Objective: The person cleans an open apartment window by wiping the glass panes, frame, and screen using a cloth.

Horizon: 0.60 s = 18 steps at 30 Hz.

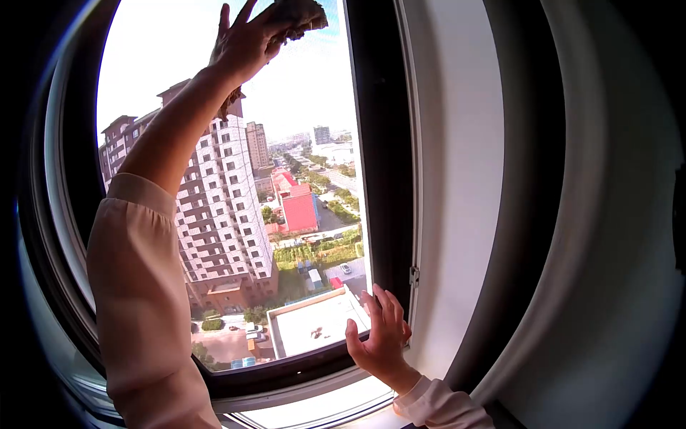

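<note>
Dark cloth (301,18) sits behind the spread left hand (244,48), grip indeterminable; the unclenched, empty right hand (382,339) is well below.

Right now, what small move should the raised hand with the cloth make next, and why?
Probably slide the left hand and its dark cloth a little way down the window. The cloth sits high, near the top of the view, with uncovered window below it. The right hand holds nothing, low beside the dark frame.
</note>
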{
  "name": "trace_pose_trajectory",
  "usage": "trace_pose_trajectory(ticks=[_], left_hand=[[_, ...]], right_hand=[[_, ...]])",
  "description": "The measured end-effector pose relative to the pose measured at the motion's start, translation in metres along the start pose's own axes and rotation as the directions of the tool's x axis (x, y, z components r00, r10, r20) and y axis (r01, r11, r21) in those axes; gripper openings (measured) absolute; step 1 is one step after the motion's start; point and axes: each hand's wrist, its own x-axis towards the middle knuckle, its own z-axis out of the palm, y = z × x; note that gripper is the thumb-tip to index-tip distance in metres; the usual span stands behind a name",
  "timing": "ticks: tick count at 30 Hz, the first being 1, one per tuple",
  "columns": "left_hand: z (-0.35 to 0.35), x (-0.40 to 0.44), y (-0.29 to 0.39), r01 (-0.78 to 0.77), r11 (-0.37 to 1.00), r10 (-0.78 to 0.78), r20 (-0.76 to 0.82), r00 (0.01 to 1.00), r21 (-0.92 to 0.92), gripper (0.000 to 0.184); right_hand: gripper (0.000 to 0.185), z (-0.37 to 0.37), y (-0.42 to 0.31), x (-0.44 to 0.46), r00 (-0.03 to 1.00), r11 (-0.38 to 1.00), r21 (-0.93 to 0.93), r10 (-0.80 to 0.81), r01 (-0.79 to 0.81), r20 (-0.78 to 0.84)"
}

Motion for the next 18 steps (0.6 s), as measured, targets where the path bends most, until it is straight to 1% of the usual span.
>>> trace_pose_trajectory(ticks=[1, 2, 3, 4, 5, 7, 8, 9, 10, 11, 12, 14, 16, 17, 18], left_hand=[[0.012, 0.008, -0.009, -0.074, 0.997, 0.069, -0.123, 0.990, -0.032, 0.035], [0.014, 0.009, -0.008, -0.152, 0.987, 0.133, -0.249, 0.959, -0.057, 0.034], [0.021, 0.001, 0.003, -0.188, 0.963, 0.154, -0.181, 0.971, -0.191, 0.031], [0.015, -0.017, 0.022, -0.185, 0.920, 0.155, -0.114, 0.981, -0.345, 0.027], [-0.007, -0.038, 0.045, -0.188, 0.922, 0.188, -0.032, 0.982, -0.337, 0.025], [-0.032, -0.088, 0.084, -0.229, 0.855, 0.309, 0.104, 0.945, -0.465, 0.025], [-0.037, -0.121, 0.100, -0.265, 0.818, 0.358, 0.091, 0.929, -0.511, 0.026], [-0.053, -0.148, 0.112, -0.288, 0.807, 0.421, 0.162, 0.892, -0.516, 0.028], [-0.056, -0.178, 0.124, -0.285, 0.759, 0.455, 0.166, 0.875, -0.585, 0.034], [-0.060, -0.203, 0.129, -0.323, 0.717, 0.562, 0.238, 0.792, -0.618, 0.035], [-0.041, -0.229, 0.132, -0.469, 0.671, 0.605, 0.059, 0.794, -0.574, 0.041], [-0.051, -0.213, 0.115, -0.560, 0.652, 0.673, 0.050, 0.738, -0.511, 0.040], [-0.053, -0.180, 0.092, -0.490, 0.675, 0.643, 0.114, 0.757, -0.551, 0.036], [-0.050, -0.156, 0.074, -0.450, 0.713, 0.586, 0.105, 0.803, -0.537, 0.037], [-0.050, -0.133, 0.054, -0.379, 0.826, 0.488, 0.192, 0.852, -0.418, 0.039]], right_hand=[[0.053, 0.001, -0.001, 0.000, 1.000, 1.000, 0.003, 0.006, -0.006, 0.011], [0.053, 0.003, -0.001, -0.001, 1.000, 1.000, 0.003, 0.012, -0.012, 0.019], [0.053, 0.006, -0.003, -0.002, 1.000, 1.000, 0.013, 0.012, -0.012, 0.026], [0.053, 0.008, -0.006, -0.003, 0.999, 1.000, 0.015, 0.025, -0.025, 0.042], [0.053, 0.011, -0.010, -0.004, 0.998, 0.999, 0.017, 0.033, -0.034, 0.059], [0.054, 0.019, -0.011, -0.006, 0.997, 0.999, 0.039, 0.035, -0.038, 0.072], [0.054, 0.020, -0.011, -0.009, 0.995, 0.998, 0.043, 0.044, -0.048, 0.087], [0.054, 0.020, -0.012, -0.010, 0.996, 0.997, 0.069, 0.041, -0.047, 0.085], [0.054, 0.020, -0.012, -0.011, 0.996, 0.996, 0.079, 0.034, -0.041, 0.087], [0.054, 0.019, -0.012, -0.013, 0.995, 0.997, 0.067, 0.035, -0.042, 0.093], [0.054, 0.019, -0.012, -0.015, 0.994, 0.997, 0.056, 0.039, -0.045, 0.102], [0.054, 0.019, -0.012, -0.015, 0.992, 0.997, 0.058, 0.048, -0.055, 0.117], [0.054, 0.020, -0.012, -0.013, 0.993, 0.997, 0.055, 0.044, -0.050, 0.111], [0.054, 0.021, -0.011, -0.013, 0.992, 0.997, 0.058, 0.052, -0.059, 0.117], [0.054, 0.022, -0.011, -0.012, 0.991, 0.996, 0.061, 0.054, -0.062, 0.120]])
